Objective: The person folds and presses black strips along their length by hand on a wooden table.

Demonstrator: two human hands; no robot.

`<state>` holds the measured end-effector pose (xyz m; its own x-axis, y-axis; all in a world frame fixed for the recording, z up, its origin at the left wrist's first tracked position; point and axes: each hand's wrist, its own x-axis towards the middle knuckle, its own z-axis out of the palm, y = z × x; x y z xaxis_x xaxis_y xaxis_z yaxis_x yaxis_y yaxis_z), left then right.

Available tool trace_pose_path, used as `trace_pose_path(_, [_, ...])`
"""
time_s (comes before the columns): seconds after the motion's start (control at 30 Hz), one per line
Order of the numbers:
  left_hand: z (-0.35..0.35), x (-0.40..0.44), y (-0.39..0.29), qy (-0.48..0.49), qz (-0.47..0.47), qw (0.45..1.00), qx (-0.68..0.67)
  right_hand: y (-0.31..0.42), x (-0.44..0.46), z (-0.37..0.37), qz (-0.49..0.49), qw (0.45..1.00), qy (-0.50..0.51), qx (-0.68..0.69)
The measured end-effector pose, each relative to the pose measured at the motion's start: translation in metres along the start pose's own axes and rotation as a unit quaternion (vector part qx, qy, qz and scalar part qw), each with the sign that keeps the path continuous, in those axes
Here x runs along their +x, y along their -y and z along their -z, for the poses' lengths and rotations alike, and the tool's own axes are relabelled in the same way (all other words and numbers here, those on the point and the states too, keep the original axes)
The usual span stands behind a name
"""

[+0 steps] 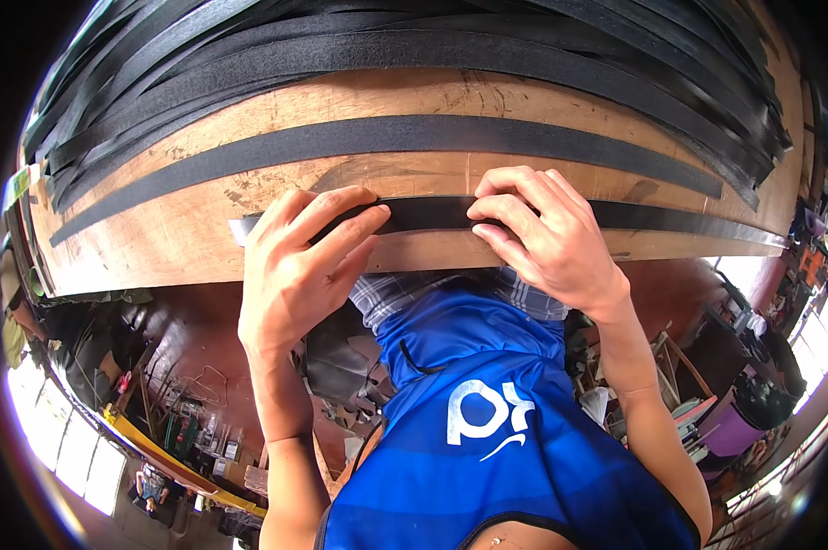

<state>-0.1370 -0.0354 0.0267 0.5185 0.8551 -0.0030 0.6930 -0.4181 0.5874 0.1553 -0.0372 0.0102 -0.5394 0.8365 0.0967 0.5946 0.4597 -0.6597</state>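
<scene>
A long black leather-like strip [423,214] lies along the front of the wooden table, its shiny side up. My left hand [308,243] bends over it left of the middle, fingertips and thumb closed on its edges. To the right, my right hand [544,234] pinches the same strip, with the thumb at the near edge and the fingers at the far one. A short stretch of strip shows between the two hands. Just beyond them, a second black strip [432,133] with a matte, fuzzy surface lies apart across the table.
A thick pile of black strips [414,46] covers the far side of the wooden table [340,89]. The table's front edge runs close to my waist. Scraps and clutter lie on the reddish floor [203,335]. A purple bin [733,423] stands at the right.
</scene>
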Motion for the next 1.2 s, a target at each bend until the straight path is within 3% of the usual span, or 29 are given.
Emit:
trace_pose_path(0.4, [-0.003, -0.001, 0.001, -0.009, 0.000, 1.000, 0.006, 0.010, 0.013, -0.023, 0.031, 0.999, -0.025, 0.004])
trace_pose_path(1.2, [-0.009, 0.002, 0.003, -0.022, -0.029, 0.999, 0.032, 0.017, 0.018, -0.025, 0.000, 1.000, 0.001, 0.007])
